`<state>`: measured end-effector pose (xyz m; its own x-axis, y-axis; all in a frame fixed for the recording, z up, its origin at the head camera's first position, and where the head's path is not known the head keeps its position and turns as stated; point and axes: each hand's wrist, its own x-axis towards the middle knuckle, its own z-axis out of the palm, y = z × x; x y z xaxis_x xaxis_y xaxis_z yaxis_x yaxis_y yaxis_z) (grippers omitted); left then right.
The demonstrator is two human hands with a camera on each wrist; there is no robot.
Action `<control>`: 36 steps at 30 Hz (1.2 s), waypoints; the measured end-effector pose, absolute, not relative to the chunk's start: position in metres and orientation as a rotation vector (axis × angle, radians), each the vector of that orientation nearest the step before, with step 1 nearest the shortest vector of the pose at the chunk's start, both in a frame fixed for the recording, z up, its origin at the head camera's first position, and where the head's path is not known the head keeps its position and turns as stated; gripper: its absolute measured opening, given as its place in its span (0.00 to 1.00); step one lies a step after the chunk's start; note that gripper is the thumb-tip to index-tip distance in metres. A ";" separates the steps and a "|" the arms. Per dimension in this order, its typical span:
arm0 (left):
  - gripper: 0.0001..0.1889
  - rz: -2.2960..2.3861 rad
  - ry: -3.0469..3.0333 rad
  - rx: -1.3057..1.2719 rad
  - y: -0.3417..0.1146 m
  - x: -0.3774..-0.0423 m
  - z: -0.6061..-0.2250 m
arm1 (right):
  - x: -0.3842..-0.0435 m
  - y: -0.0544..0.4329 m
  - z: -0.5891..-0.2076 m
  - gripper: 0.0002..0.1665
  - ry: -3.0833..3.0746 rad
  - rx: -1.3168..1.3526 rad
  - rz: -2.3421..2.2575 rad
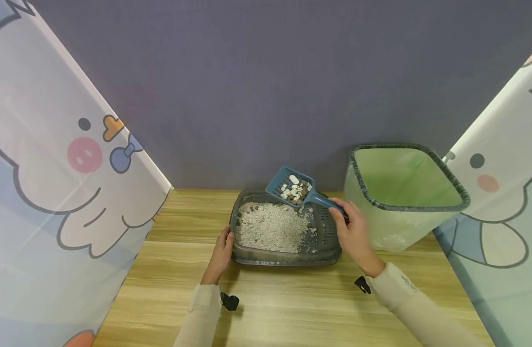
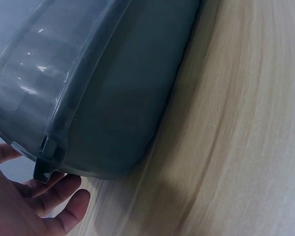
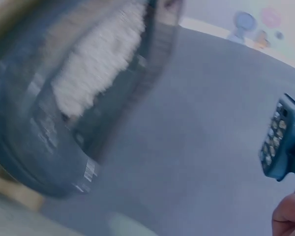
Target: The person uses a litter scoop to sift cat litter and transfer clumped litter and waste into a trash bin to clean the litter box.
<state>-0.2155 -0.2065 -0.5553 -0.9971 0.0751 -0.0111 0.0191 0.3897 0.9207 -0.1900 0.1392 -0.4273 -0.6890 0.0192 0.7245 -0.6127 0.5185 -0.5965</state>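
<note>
A blue litter scoop (image 1: 311, 196) is raised above the litter box, its slotted head carrying white and brown clumps (image 1: 295, 190). My right hand (image 1: 355, 233) grips the scoop's handle; in the right wrist view only part of that hand (image 3: 289, 212) shows, below the scoop (image 3: 280, 140). The dark grey litter box (image 1: 287, 257) sits on the table, with pale litter (image 1: 272, 227) over its left and middle. At its left end, my left hand (image 1: 221, 253) holds the rim. In the left wrist view, that hand's fingers (image 2: 59, 194) curl under the rim's corner.
To the right of the litter box stands a bin (image 1: 392, 226) lined with a pale green bag, its dark rim taller than the box. A wood-grain table (image 1: 287, 308) lies underneath. A grey wall (image 1: 248, 96) rises behind, with cartoon-printed panels (image 1: 45, 159) at both sides.
</note>
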 end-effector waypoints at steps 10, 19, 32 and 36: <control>0.33 1.705 2.605 0.085 -0.210 -0.221 -0.570 | -0.182 0.195 -0.369 0.13 -2.044 0.300 1.043; 0.32 1.732 2.591 0.101 -0.211 -0.221 -0.568 | -0.171 0.271 -0.343 0.15 -2.055 -0.028 0.859; 0.32 1.743 2.584 0.118 -0.212 -0.222 -0.570 | -0.176 0.328 -0.369 0.11 -1.837 0.028 0.737; 0.33 1.728 2.583 0.109 -0.212 -0.222 -0.570 | -0.179 0.323 -0.371 0.07 -1.662 0.030 0.811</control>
